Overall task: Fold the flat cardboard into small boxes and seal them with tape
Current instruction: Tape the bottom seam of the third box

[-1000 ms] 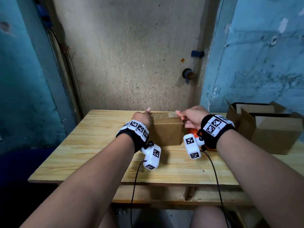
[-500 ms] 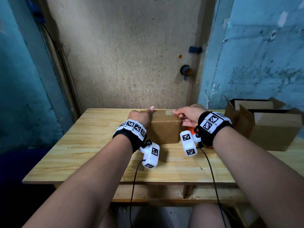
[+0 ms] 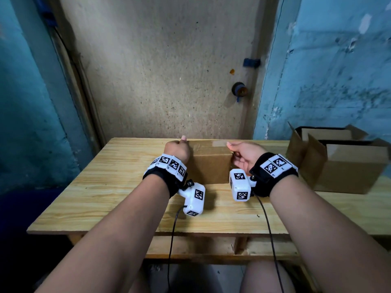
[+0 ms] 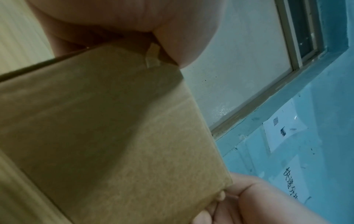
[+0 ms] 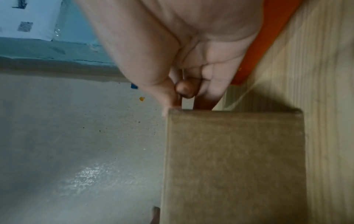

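A small closed cardboard box [image 3: 208, 166] stands on the wooden table [image 3: 105, 187] between my hands. Clear tape [image 3: 219, 142] runs along its top. My left hand [image 3: 176, 149] holds the box's left end, fingers curled against the side and thumb raised over the top edge. In the left wrist view the palm [image 4: 134, 19] lies on the box [image 4: 114, 128] by a tape end [image 4: 152, 59]. My right hand [image 3: 241, 151] pinches the top right corner. The right wrist view shows its thumb tip [image 5: 172, 103] touching the box [image 5: 233, 163].
Two larger open cardboard boxes [image 3: 342, 166] stand at the table's right end. An orange object [image 5: 268, 37] lies on the table behind my right hand. A board [image 3: 169, 70] and blue walls stand close behind the table.
The right hand has turned and slid down onto the box's right top corner, and it now hides the orange object in the head view. The left hand and box stay put.
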Action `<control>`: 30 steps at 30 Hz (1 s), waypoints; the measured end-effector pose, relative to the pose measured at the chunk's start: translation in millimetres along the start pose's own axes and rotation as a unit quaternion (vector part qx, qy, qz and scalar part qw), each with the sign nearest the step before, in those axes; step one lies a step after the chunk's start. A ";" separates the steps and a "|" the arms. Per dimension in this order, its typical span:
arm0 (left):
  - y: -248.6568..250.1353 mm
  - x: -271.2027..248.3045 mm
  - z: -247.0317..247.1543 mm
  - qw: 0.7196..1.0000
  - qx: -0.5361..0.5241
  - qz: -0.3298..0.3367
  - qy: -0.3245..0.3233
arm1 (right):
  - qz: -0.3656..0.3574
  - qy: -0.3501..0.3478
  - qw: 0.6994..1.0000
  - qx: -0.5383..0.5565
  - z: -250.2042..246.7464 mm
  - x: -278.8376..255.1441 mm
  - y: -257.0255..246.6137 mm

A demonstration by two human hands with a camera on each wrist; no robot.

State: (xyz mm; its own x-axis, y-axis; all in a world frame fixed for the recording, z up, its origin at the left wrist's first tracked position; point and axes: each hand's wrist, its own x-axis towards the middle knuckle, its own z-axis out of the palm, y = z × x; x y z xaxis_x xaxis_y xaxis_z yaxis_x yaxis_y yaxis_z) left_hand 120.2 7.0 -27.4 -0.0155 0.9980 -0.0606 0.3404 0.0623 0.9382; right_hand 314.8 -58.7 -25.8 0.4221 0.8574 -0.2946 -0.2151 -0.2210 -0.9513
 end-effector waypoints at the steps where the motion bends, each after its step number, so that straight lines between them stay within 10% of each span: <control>1: 0.5 -1.2 -0.6 1.000 -0.003 -0.005 0.004 | -0.006 -0.003 1.000 -0.011 -1.7 11.0 9.6; 12: 13.0 -6.4 1.2 0.987 0.156 0.042 -0.024 | 0.005 0.033 0.993 -0.116 14.3 -24.9 -14.2; 23: 9.4 -16.3 8.4 0.964 0.236 0.117 -0.022 | -0.119 0.103 0.831 -0.534 66.6 -27.0 -15.2; 30: 15.7 -1.5 6.6 0.977 0.200 0.043 -0.059 | -0.129 0.090 0.813 -0.560 59.7 -20.4 -18.5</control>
State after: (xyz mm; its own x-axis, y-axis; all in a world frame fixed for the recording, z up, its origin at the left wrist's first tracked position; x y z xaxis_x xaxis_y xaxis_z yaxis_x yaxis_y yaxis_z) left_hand 131.7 6.5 -14.9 0.1288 0.9905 -0.0486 0.6768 -0.0520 0.7343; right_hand 257.6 -44.4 3.2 0.4687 0.8832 0.0157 0.7965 -0.4148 -0.4400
